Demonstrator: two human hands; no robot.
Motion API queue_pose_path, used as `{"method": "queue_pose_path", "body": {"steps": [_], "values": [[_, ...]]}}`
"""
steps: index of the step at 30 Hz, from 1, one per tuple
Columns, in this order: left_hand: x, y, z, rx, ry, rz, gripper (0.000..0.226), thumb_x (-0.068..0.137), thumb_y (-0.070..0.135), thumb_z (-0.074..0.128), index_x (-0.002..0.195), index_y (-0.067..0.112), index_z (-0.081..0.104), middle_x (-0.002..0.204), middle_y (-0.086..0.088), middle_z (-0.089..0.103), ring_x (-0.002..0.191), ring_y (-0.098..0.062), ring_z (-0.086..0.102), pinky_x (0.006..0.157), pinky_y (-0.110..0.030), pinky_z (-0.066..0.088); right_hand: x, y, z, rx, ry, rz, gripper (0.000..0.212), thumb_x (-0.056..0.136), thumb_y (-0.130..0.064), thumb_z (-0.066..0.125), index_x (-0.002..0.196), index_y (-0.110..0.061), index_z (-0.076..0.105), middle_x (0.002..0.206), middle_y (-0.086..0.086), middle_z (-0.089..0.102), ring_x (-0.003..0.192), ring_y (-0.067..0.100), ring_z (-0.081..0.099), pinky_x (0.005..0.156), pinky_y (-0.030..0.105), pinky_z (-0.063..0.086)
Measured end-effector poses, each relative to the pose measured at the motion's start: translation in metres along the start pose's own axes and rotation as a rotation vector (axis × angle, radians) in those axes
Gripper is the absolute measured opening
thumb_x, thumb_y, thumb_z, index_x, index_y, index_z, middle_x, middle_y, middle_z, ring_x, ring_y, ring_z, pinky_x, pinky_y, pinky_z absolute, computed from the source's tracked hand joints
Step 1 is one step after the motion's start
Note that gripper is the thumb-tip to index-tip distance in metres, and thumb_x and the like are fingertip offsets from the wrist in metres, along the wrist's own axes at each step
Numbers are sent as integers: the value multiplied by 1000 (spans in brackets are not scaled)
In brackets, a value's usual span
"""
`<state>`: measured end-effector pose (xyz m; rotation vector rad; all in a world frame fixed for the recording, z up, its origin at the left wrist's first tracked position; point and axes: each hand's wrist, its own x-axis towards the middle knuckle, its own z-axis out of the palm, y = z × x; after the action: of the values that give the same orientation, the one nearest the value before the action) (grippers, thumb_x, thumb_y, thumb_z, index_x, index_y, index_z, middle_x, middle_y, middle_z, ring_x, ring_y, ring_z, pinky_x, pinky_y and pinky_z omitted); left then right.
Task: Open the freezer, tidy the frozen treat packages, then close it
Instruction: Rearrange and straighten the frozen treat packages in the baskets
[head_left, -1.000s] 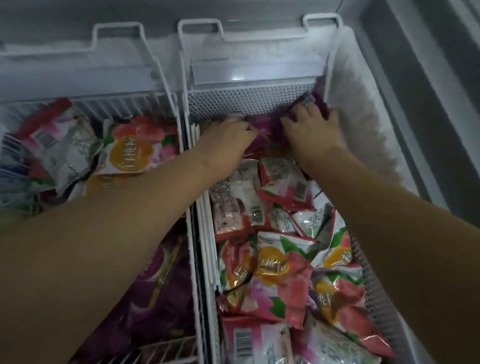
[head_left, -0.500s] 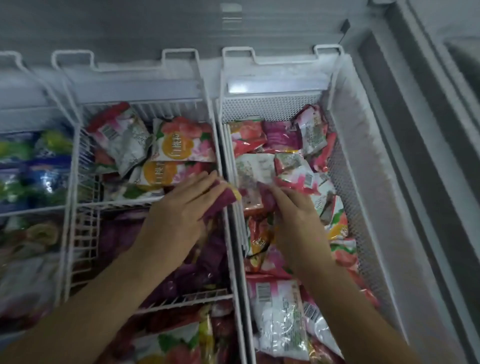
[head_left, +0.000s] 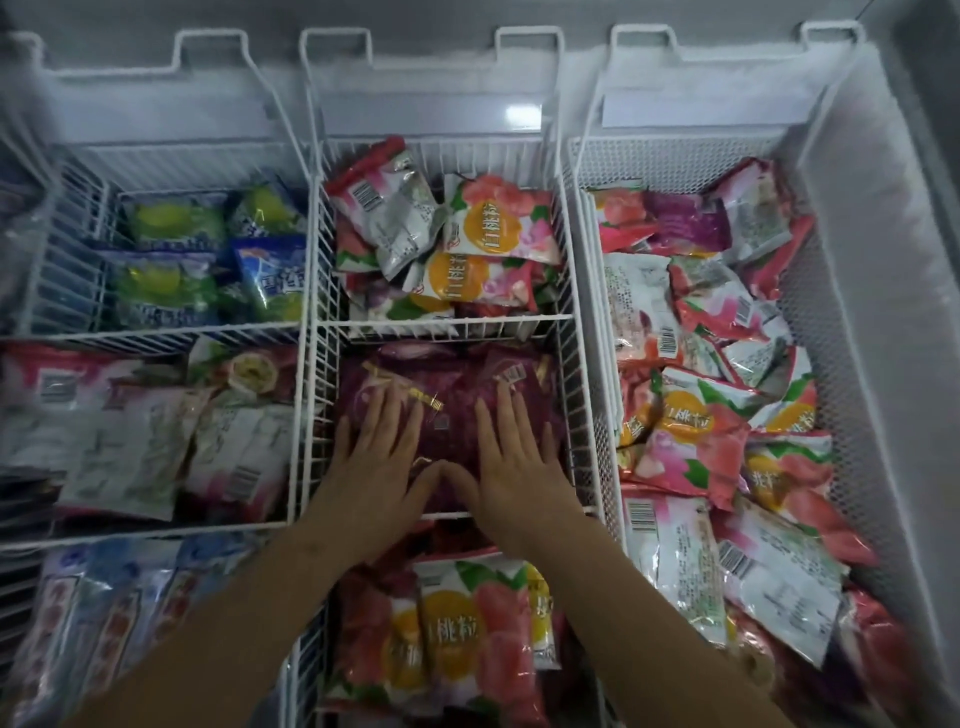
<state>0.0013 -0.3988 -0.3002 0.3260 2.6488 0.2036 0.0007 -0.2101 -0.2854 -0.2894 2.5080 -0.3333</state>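
The chest freezer stands open, its white wire baskets full of frozen treat packages. In the middle compartment of the centre basket (head_left: 306, 415) lie dark purple packages (head_left: 452, 410). My left hand (head_left: 376, 462) and my right hand (head_left: 514, 457) press flat on them side by side, fingers straight, thumbs nearly touching. Pink peach packages (head_left: 498, 228) fill the compartment behind. More pink and white packages (head_left: 691, 415) lie jumbled in the right mesh basket (head_left: 592, 415), with one purple package (head_left: 685, 221) at its far end.
The left basket (head_left: 156, 332) holds green and blue packages (head_left: 176, 280) at the back and pale pink ones (head_left: 140, 436) in front. More peach packages (head_left: 457, 639) lie under my forearms. The frosted freezer wall (head_left: 883, 312) rises on the right.
Both hands left the right basket and came to the centre basket, where they now lie flat on the purple packages. The view has pulled back and shifted left.
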Motion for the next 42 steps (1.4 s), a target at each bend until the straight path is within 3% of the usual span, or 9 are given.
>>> {"method": "queue_pose_path", "body": {"steps": [5,8,12,15,21,25,28,35,42], "values": [[10,4,-14,-21,-15,-12,72,90,69,-8,144,26,-29,150,-3,-41,136,-17,-42,114,-46,-14,8,2,-19,12,-20,19,87,87,-74,-4,152,-18,-18,154,5,-37,142,21,-32,120,53,-3],[3,14,-27,2,13,63,71,91,67,-9,146,26,-28,150,-2,-41,139,-19,-37,117,-48,-8,-6,3,-30,54,-11,-35,82,92,-70,0,153,-18,-17,155,4,-36,142,20,-33,120,51,0],[25,42,-61,-115,142,174,71,97,65,6,149,26,-23,157,4,-30,145,-14,-24,116,-44,-2,-16,30,-68,140,315,-93,73,99,-58,8,155,-14,-4,162,4,-18,146,14,-22,121,40,-1],[70,78,-92,-113,240,295,70,99,61,11,153,24,-14,160,2,-20,146,-12,-20,119,-42,-1,-8,73,-105,232,482,6,67,102,-48,24,155,-12,4,164,3,-6,149,13,-12,120,35,-3],[190,161,-123,-59,241,427,67,100,43,29,154,14,2,162,-4,-4,147,-14,-11,120,-39,-3,33,181,-150,157,462,200,61,103,-28,37,154,-6,13,163,10,7,150,23,4,121,47,14],[262,204,-124,6,243,464,59,97,27,49,149,5,30,156,-12,27,146,-25,20,120,-40,15,66,232,-165,23,446,201,58,98,-11,47,151,-2,24,159,17,20,147,32,18,117,50,23],[295,219,-117,92,254,485,48,85,10,60,132,5,52,136,-14,52,127,-29,43,107,-37,32,95,253,-174,-96,403,130,57,93,-6,49,147,0,32,156,18,27,145,31,22,116,49,25],[326,234,-109,29,200,424,54,78,14,61,130,1,50,134,-17,49,119,-34,51,97,-43,43,141,266,-187,-215,327,102,61,93,-10,49,149,-3,24,153,21,26,140,34,29,113,48,28],[323,232,-117,-50,266,410,46,82,10,61,128,8,54,127,-15,55,116,-34,51,93,-43,42,132,255,-194,-211,466,149,33,94,-14,51,126,-8,56,125,18,58,116,36,52,93,45,41]]}}
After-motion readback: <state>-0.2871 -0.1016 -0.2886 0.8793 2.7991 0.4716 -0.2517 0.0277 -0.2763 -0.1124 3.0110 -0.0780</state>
